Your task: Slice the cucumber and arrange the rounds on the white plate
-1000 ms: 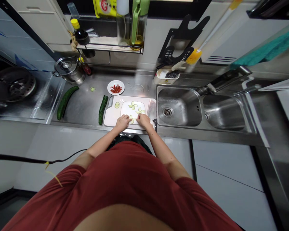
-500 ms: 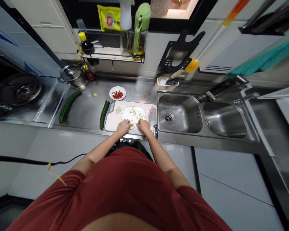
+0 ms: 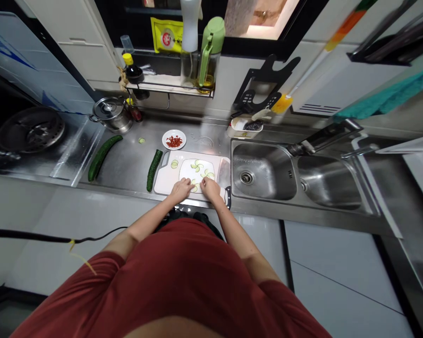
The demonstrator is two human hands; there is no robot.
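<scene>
Over the near edge of a white square plate [image 3: 188, 165], my left hand [image 3: 182, 190] has its fingers drawn together, the tips on thin pale-green cucumber slices [image 3: 194, 187]. Close on the right, my right hand [image 3: 210, 189] is closed too; its fingertips point down at the plate, and what they pinch is hidden. Curved slices lie in small fan-like groups on the plate. The plate rests on a light cutting board [image 3: 165, 180], where a few round slices [image 3: 174, 164] lie at the upper left. A knife with a dark handle [image 3: 228, 197] lies at the board's right side.
Left of the board lie a cut cucumber [image 3: 154, 170] and a longer cucumber [image 3: 103, 157]. Behind stand a dish of red pieces [image 3: 174, 140] and a steel pot [image 3: 112, 115]. A double sink [image 3: 264, 188] adjoins on the right. A bottle rack [image 3: 169, 88] hangs above.
The whole view has shifted slightly, so the counter sits a little lower. Both hands stay over the near part of the plate, with only slight finger movement.
</scene>
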